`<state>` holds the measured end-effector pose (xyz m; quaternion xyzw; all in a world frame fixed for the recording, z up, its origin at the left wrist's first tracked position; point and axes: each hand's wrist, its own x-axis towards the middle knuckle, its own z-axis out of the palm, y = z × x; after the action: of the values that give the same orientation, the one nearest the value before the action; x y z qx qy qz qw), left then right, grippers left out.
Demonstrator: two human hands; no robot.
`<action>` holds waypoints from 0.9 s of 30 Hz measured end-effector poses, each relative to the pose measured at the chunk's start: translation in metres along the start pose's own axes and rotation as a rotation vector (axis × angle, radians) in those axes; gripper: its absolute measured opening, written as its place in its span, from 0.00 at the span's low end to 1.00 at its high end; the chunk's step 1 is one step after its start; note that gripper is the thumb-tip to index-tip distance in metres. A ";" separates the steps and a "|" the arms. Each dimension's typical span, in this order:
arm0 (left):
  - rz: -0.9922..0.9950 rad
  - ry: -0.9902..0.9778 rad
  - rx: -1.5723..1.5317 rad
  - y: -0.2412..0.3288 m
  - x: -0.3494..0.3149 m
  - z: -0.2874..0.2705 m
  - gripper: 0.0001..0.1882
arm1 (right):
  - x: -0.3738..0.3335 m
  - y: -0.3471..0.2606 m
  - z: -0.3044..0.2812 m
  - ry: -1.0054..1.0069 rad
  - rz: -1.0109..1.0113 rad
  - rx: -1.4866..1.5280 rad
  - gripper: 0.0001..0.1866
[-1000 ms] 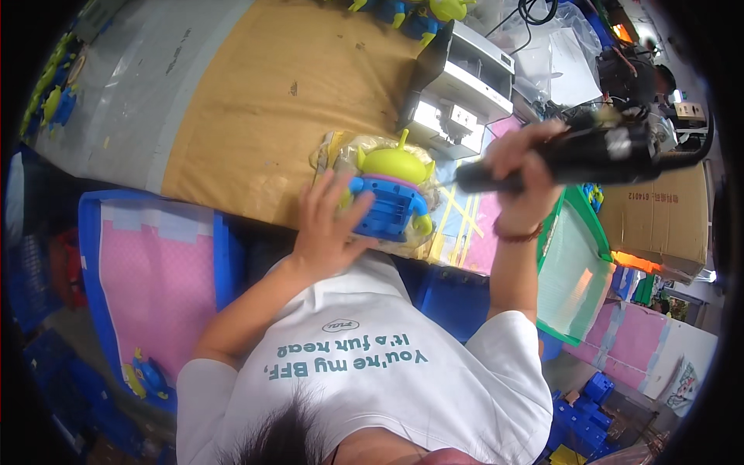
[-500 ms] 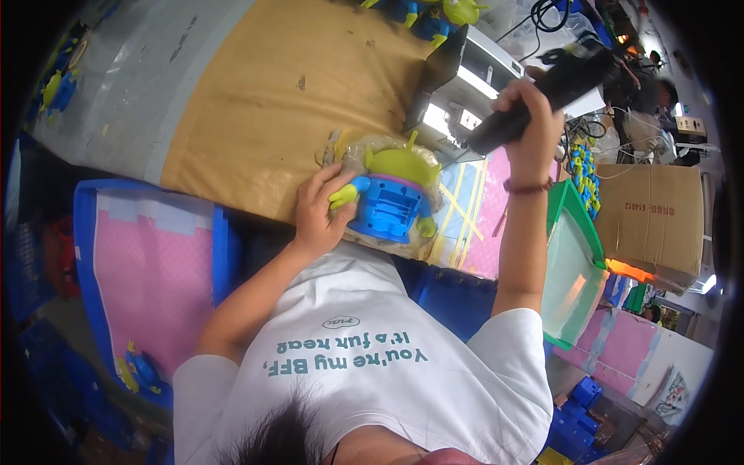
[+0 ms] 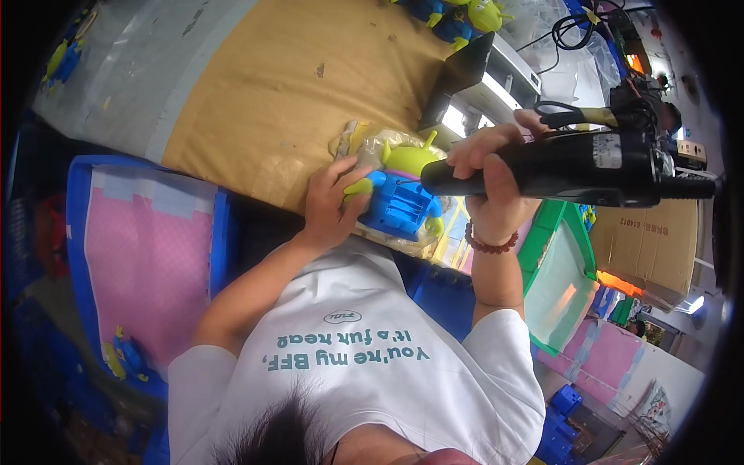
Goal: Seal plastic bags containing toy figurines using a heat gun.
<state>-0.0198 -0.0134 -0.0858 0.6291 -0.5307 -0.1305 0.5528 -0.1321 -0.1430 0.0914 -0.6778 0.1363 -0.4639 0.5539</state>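
Note:
A green and blue alien toy figure [image 3: 399,194] lies on a clear plastic bag at the near edge of the cardboard-covered table [image 3: 279,93]. My left hand [image 3: 333,205] grips the toy's left side, fingers on its green arm. My right hand [image 3: 488,178] is closed round a black power screwdriver [image 3: 589,167], held level just right of the toy. The tool's near end sits against the toy's upper right. A black cable runs from the tool toward the back.
A blue crate with a pink lining [image 3: 139,256] stands at my left, another toy [image 3: 124,356] in its near corner. A green tray [image 3: 558,287] and a cardboard box [image 3: 659,240] are on the right. More toys [image 3: 465,15] and a grey machine [image 3: 496,85] sit at the table's far side.
My right hand swung the screwdriver up and tilted it half a second ago; now it is lowered and level beside the toy. My left hand has stayed on the toy.

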 end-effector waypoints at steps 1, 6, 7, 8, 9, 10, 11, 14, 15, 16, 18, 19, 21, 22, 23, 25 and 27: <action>0.002 0.005 -0.005 -0.001 0.000 0.000 0.18 | -0.003 0.009 -0.004 -0.080 -0.018 -0.037 0.28; 0.000 0.026 -0.012 -0.006 0.000 0.002 0.20 | -0.018 0.031 0.005 -0.165 0.052 0.105 0.10; -0.004 0.028 -0.011 -0.005 0.000 0.002 0.20 | -0.019 0.033 0.003 -0.193 0.051 0.085 0.09; -0.007 0.031 -0.012 -0.005 0.001 0.002 0.20 | -0.018 0.035 0.000 -0.222 0.046 0.062 0.08; -0.010 0.035 -0.013 -0.004 0.001 0.002 0.20 | -0.017 0.036 -0.002 -0.251 0.041 0.040 0.08; -0.013 0.038 -0.014 -0.004 0.001 0.002 0.20 | -0.016 0.040 -0.003 -0.266 -0.013 0.045 0.15; -0.015 0.039 -0.019 -0.004 0.001 0.002 0.20 | -0.016 0.042 -0.002 -0.259 -0.022 0.062 0.17; -0.019 0.040 -0.029 -0.005 0.002 0.002 0.19 | -0.016 0.045 -0.001 -0.254 -0.047 0.112 0.23; -0.021 0.040 -0.029 -0.005 0.002 0.002 0.19 | -0.016 0.046 -0.001 -0.262 -0.052 0.128 0.23; -0.022 0.041 -0.029 -0.005 0.002 0.002 0.19 | -0.015 0.048 -0.002 -0.278 -0.059 0.152 0.23; -0.036 0.036 -0.039 -0.004 0.002 0.002 0.19 | -0.014 0.049 -0.005 -0.304 -0.076 0.194 0.26; -0.043 0.033 -0.044 -0.004 0.001 0.002 0.19 | -0.014 0.050 -0.005 -0.312 -0.073 0.195 0.26; -0.023 0.023 -0.029 -0.006 0.000 0.002 0.21 | -0.014 0.051 -0.006 -0.331 -0.075 0.199 0.26; -0.013 0.019 -0.021 -0.007 -0.002 0.002 0.22 | -0.014 0.050 -0.004 -0.310 -0.071 0.191 0.24; -0.006 0.007 -0.039 -0.008 -0.002 0.001 0.25 | -0.014 0.048 -0.001 -0.287 -0.065 0.185 0.24; 0.007 -0.016 -0.074 -0.010 -0.003 -0.002 0.31 | -0.016 0.049 -0.002 -0.285 -0.049 0.196 0.25; 0.031 -0.069 -0.127 -0.008 -0.003 -0.007 0.38 | -0.019 0.051 -0.006 -0.301 -0.038 0.241 0.24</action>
<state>-0.0114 -0.0083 -0.0909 0.5795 -0.5501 -0.1769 0.5747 -0.1301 -0.1515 0.0371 -0.6706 -0.0177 -0.3807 0.6364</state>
